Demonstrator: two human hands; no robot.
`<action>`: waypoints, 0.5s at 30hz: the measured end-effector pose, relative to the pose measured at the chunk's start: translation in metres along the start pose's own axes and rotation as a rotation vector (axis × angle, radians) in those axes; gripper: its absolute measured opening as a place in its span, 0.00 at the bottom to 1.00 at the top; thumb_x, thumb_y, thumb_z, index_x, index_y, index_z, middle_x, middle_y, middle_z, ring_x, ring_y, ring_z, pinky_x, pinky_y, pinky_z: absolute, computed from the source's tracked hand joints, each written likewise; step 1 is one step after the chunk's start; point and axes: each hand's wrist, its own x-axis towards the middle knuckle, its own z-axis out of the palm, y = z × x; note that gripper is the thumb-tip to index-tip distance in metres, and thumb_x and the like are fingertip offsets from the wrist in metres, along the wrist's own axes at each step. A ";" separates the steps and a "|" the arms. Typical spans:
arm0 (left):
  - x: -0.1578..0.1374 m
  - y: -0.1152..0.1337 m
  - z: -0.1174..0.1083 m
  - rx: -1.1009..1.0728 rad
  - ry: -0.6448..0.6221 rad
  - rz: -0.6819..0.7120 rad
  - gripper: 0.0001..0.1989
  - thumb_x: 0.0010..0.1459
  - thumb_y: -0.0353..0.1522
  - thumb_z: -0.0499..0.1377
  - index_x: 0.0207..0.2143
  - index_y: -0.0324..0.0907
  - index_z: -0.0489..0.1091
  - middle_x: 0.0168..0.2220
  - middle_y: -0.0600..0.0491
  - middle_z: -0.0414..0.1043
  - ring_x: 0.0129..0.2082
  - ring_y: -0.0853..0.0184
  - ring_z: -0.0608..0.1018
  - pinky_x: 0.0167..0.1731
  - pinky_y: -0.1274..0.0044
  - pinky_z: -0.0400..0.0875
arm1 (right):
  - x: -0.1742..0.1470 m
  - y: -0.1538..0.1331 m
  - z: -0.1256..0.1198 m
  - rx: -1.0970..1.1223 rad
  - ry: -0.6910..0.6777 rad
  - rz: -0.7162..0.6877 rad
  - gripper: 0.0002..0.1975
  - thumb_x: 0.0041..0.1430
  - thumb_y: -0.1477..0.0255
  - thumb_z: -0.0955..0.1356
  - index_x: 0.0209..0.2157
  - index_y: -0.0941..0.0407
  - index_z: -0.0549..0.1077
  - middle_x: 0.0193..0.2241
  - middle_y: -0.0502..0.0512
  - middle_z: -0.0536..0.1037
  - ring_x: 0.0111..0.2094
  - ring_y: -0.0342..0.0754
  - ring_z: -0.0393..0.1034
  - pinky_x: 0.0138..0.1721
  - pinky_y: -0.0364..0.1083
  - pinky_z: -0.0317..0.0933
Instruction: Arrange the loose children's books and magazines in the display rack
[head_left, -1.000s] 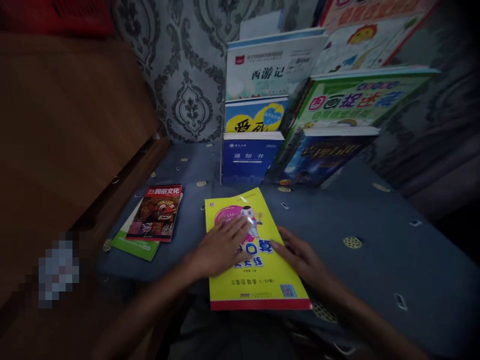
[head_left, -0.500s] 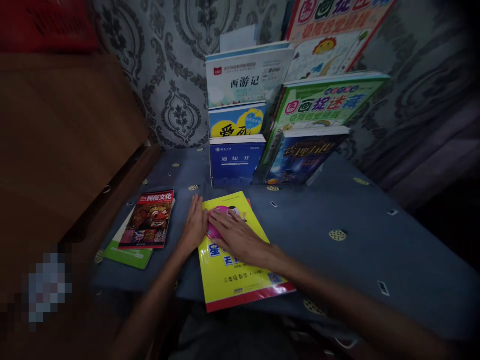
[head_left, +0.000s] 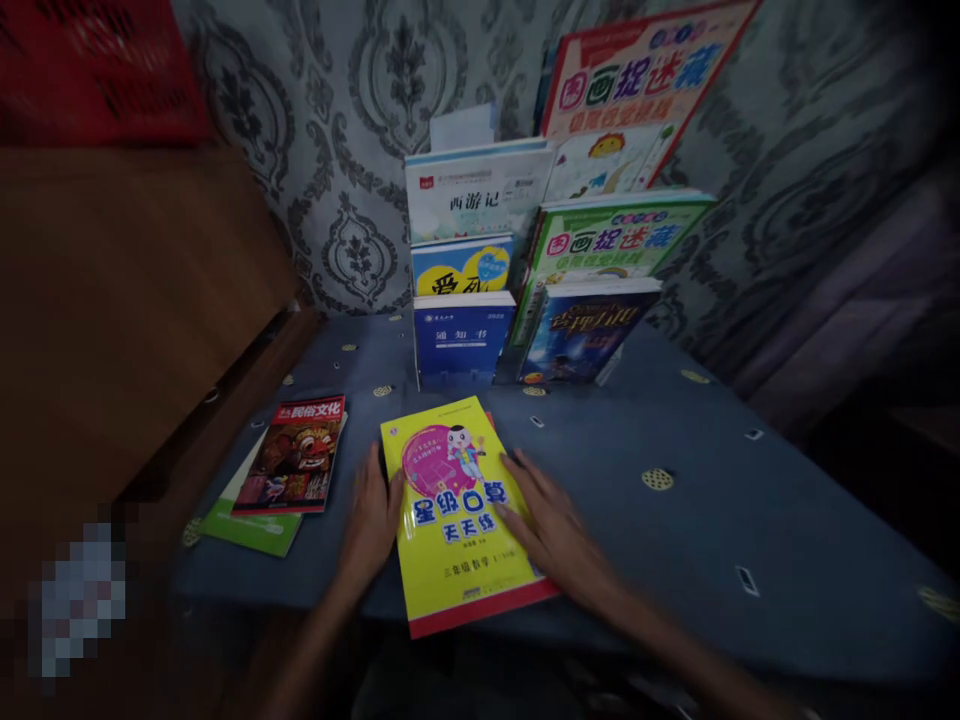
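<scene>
A yellow workbook (head_left: 457, 540) with a red bottom strip and a cartoon figure lies cover up near the table's front edge. Something red beneath it shows along its right edge. My left hand (head_left: 373, 510) is at the workbook's left edge, its slightly blurred fingers stretched out and the thumb beside the cover. On the other side, my right hand (head_left: 555, 520) has its fingers apart at the right edge, with the thumb reaching over the cover. To the left lies a red-and-black booklet (head_left: 292, 455) with a mask picture, overlapping a green book (head_left: 259, 530).
Several books stand upright at the back, among them a blue one (head_left: 461, 350), a dark blue one (head_left: 585, 340), a green picture book (head_left: 615, 235) and a red one (head_left: 622, 100). Patterned wallpaper (head_left: 352, 240) rises behind. A brown wooden panel (head_left: 135, 290) borders the left.
My right hand has slid off the middle of the cover to the workbook's right edge, uncovering the cartoon and title. My left hand stays by the left edge. The view has tilted slightly upward.
</scene>
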 end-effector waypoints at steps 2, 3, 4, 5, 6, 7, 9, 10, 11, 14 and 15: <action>-0.020 -0.001 0.002 -0.077 0.031 -0.058 0.33 0.65 0.47 0.51 0.66 0.39 0.56 0.67 0.36 0.60 0.70 0.49 0.60 0.68 0.56 0.55 | -0.011 0.001 0.005 0.024 0.032 -0.018 0.31 0.70 0.56 0.59 0.69 0.53 0.60 0.69 0.63 0.61 0.69 0.60 0.56 0.66 0.64 0.57; -0.029 -0.001 0.004 -0.130 0.047 -0.067 0.33 0.65 0.48 0.52 0.66 0.40 0.56 0.66 0.36 0.62 0.69 0.50 0.62 0.68 0.56 0.57 | -0.013 0.001 0.007 0.037 0.045 -0.018 0.30 0.70 0.56 0.59 0.68 0.52 0.61 0.68 0.62 0.62 0.69 0.60 0.56 0.66 0.65 0.57; -0.035 0.000 0.006 -0.190 0.065 -0.069 0.32 0.64 0.49 0.53 0.64 0.41 0.58 0.65 0.37 0.63 0.68 0.50 0.63 0.67 0.57 0.59 | -0.014 0.001 0.007 0.055 0.059 -0.013 0.29 0.70 0.56 0.60 0.68 0.51 0.62 0.68 0.61 0.63 0.69 0.60 0.57 0.66 0.65 0.58; -0.040 0.002 0.009 -0.252 0.085 -0.073 0.32 0.62 0.50 0.55 0.62 0.43 0.60 0.64 0.38 0.65 0.66 0.49 0.66 0.65 0.57 0.62 | -0.015 0.001 0.007 0.076 0.071 -0.010 0.29 0.69 0.56 0.60 0.68 0.50 0.63 0.68 0.61 0.63 0.68 0.60 0.58 0.65 0.65 0.59; -0.044 0.004 0.012 -0.315 0.095 -0.081 0.31 0.61 0.51 0.57 0.61 0.44 0.61 0.63 0.39 0.65 0.65 0.49 0.68 0.64 0.58 0.64 | -0.015 0.000 0.007 0.101 0.082 -0.007 0.29 0.69 0.56 0.60 0.67 0.50 0.63 0.67 0.60 0.64 0.68 0.60 0.59 0.65 0.65 0.59; -0.046 0.008 0.015 -0.383 0.127 -0.088 0.31 0.60 0.51 0.58 0.60 0.45 0.62 0.63 0.40 0.66 0.64 0.49 0.69 0.63 0.59 0.66 | -0.015 0.000 0.006 0.130 0.087 -0.004 0.29 0.68 0.55 0.60 0.67 0.49 0.64 0.67 0.60 0.65 0.68 0.60 0.59 0.66 0.65 0.59; -0.046 0.017 0.020 -0.543 0.176 -0.103 0.35 0.57 0.53 0.61 0.60 0.47 0.60 0.61 0.40 0.68 0.61 0.50 0.72 0.60 0.61 0.69 | -0.014 0.001 0.006 0.197 0.089 0.014 0.31 0.67 0.54 0.61 0.67 0.50 0.63 0.66 0.60 0.66 0.67 0.60 0.60 0.66 0.63 0.58; -0.046 0.023 0.021 -0.632 0.189 -0.113 0.37 0.55 0.54 0.63 0.61 0.48 0.59 0.60 0.41 0.70 0.60 0.49 0.74 0.58 0.62 0.71 | -0.014 0.001 0.007 0.238 0.092 0.032 0.33 0.66 0.53 0.61 0.68 0.51 0.63 0.66 0.60 0.66 0.67 0.60 0.60 0.67 0.62 0.58; -0.044 0.028 0.022 -0.717 0.176 -0.128 0.39 0.52 0.54 0.65 0.61 0.49 0.59 0.58 0.41 0.72 0.58 0.49 0.76 0.55 0.63 0.74 | -0.014 0.003 0.008 0.286 0.101 0.053 0.34 0.65 0.52 0.62 0.68 0.52 0.62 0.66 0.61 0.65 0.67 0.60 0.60 0.66 0.61 0.58; -0.037 0.040 0.016 -0.902 0.021 -0.207 0.38 0.45 0.54 0.69 0.56 0.50 0.67 0.50 0.43 0.79 0.51 0.46 0.81 0.47 0.61 0.78 | -0.011 0.011 0.011 0.489 0.152 0.126 0.39 0.61 0.49 0.64 0.68 0.54 0.61 0.65 0.64 0.68 0.64 0.62 0.65 0.64 0.60 0.63; -0.033 0.043 0.012 -0.936 -0.043 -0.231 0.36 0.43 0.53 0.71 0.53 0.50 0.70 0.46 0.43 0.81 0.49 0.45 0.82 0.45 0.60 0.79 | -0.008 0.014 0.011 0.570 0.171 0.155 0.40 0.60 0.48 0.65 0.68 0.53 0.61 0.63 0.65 0.70 0.62 0.63 0.68 0.61 0.60 0.65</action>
